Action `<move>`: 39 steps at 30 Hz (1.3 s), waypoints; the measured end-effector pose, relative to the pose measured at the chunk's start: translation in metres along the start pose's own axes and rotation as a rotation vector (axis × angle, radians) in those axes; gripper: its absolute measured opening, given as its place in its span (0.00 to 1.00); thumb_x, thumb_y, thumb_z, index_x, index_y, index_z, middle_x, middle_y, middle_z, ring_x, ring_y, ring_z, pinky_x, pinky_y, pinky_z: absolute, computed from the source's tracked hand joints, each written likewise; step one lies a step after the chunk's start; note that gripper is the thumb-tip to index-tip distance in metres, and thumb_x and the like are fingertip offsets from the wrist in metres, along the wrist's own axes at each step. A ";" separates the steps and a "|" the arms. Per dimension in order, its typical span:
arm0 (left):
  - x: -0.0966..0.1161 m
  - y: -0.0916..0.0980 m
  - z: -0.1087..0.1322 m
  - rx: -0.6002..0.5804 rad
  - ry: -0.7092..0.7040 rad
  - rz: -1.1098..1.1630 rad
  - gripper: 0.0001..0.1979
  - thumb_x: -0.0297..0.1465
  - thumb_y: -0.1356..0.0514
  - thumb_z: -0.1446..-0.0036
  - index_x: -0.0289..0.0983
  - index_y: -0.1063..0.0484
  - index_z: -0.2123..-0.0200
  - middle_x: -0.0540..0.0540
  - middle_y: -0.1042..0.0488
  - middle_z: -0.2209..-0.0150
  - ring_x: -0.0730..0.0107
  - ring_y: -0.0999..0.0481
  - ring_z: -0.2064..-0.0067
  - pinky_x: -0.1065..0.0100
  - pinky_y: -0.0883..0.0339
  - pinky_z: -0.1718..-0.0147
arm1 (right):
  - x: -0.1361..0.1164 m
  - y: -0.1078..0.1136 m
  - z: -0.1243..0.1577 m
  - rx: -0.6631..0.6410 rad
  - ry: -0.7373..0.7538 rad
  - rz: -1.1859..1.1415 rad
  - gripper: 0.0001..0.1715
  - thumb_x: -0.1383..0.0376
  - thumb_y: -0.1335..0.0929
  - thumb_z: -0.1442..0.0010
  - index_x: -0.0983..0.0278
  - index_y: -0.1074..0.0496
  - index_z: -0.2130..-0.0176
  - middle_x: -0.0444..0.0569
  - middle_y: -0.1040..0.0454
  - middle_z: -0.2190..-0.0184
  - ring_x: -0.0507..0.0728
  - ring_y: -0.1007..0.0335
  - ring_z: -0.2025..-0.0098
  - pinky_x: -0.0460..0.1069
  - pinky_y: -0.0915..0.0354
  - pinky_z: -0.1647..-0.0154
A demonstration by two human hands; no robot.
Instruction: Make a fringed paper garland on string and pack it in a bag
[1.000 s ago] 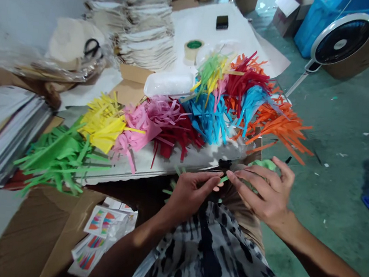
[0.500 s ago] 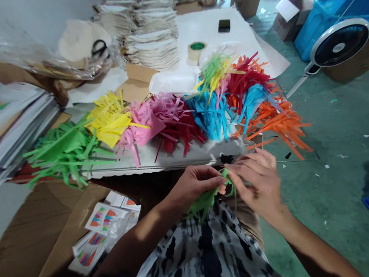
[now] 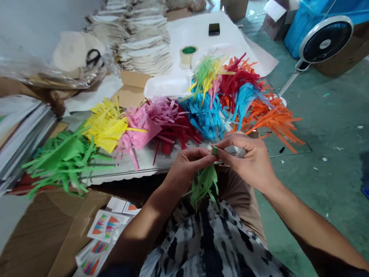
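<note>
Your left hand (image 3: pixel 188 165) and right hand (image 3: pixel 248 161) have come up from the desk's near edge since half a second ago and now meet higher, in front of the coloured piles. Both hands are clenched on the green fringed paper tassel (image 3: pixel 204 186): your fingertips pinch its tightly rolled top, and the limp, flat strips hang loose below, over your black-and-white patterned shirt (image 3: pixel 211 257). A second ago those strips were mostly hidden under your palms. Something pale and shiny sits against your right fingers; it may be tape, but the view is too blurred to say.

Down to your left, glossy printed cards with colourful fan designs (image 3: pixel 104 227) lie on creased brown cardboard (image 3: pixel 60 231).

On the white desk (image 3: pixel 155 162), cut paper lies in spiky heaps in a row: loose green strips (image 3: pixel 65 156), yellow strips (image 3: pixel 106 123), pink strips (image 3: pixel 139 129), dark red strips (image 3: pixel 175 133), blue strips (image 3: pixel 203 114) and long orange strips (image 3: pixel 273 117) that overhang the far edge. These heaps have not moved.

Behind them sit a smooth white plastic tray (image 3: pixel 167 85), a round roll of tape (image 3: pixel 187 52), black-handled scissors (image 3: pixel 94 57) under crinkled clear film, and stacked cream cloth bags (image 3: pixel 145 40). A round white fan (image 3: pixel 325 39) stands on the green floor beyond.
</note>
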State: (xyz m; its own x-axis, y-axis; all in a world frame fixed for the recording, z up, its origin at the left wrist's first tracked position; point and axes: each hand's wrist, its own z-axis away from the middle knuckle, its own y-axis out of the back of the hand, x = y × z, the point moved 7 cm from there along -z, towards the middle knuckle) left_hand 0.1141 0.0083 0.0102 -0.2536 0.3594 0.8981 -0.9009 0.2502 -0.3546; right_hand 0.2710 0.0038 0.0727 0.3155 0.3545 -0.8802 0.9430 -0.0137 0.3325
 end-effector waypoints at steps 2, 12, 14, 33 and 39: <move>0.007 0.000 0.000 0.019 -0.051 -0.038 0.13 0.41 0.23 0.51 0.39 0.17 0.72 0.50 0.22 0.71 0.75 0.29 0.72 0.71 0.35 0.70 | 0.001 -0.002 -0.002 -0.101 -0.036 -0.022 0.07 0.59 0.26 0.35 0.58 0.16 0.62 0.45 0.16 0.63 0.58 0.21 0.59 0.54 0.30 0.54; 0.011 -0.015 0.003 0.074 -0.277 -0.327 0.10 0.38 0.27 0.43 0.39 0.18 0.71 0.48 0.21 0.67 0.68 0.24 0.63 0.68 0.31 0.60 | 0.019 0.000 0.021 0.200 -0.046 -0.096 0.09 0.60 0.27 0.33 0.58 0.22 0.67 0.42 0.21 0.68 0.55 0.24 0.63 0.53 0.30 0.57; -0.001 -0.017 0.002 0.077 -0.232 -0.328 0.10 0.39 0.28 0.42 0.39 0.18 0.69 0.48 0.20 0.67 0.67 0.23 0.63 0.68 0.31 0.60 | 0.033 0.005 0.025 0.186 -0.072 -0.099 0.10 0.59 0.27 0.33 0.58 0.21 0.66 0.41 0.20 0.68 0.56 0.23 0.64 0.52 0.29 0.58; 0.009 -0.007 -0.004 -0.054 -0.363 -0.813 0.07 0.30 0.35 0.35 0.38 0.23 0.68 0.49 0.20 0.67 0.69 0.22 0.64 0.69 0.34 0.62 | 0.027 0.030 -0.144 0.119 0.375 0.596 0.16 0.60 0.34 0.27 0.62 0.18 0.55 0.53 0.16 0.58 0.62 0.22 0.53 0.55 0.33 0.49; 0.028 0.029 -0.001 0.128 -0.457 -0.862 0.05 0.30 0.35 0.33 0.38 0.24 0.64 0.49 0.20 0.66 0.69 0.21 0.63 0.70 0.33 0.62 | 0.048 -0.100 -0.259 -0.367 0.201 1.048 0.22 0.64 0.39 0.27 0.69 0.17 0.51 0.64 0.18 0.49 0.67 0.24 0.45 0.56 0.35 0.48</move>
State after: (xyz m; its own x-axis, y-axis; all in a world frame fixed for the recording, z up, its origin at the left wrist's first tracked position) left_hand 0.0814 0.0262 0.0245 0.4206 -0.2896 0.8598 -0.8659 0.1546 0.4757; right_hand 0.1644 0.2645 0.0854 0.8791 0.4740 -0.0494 0.1245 -0.1285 0.9839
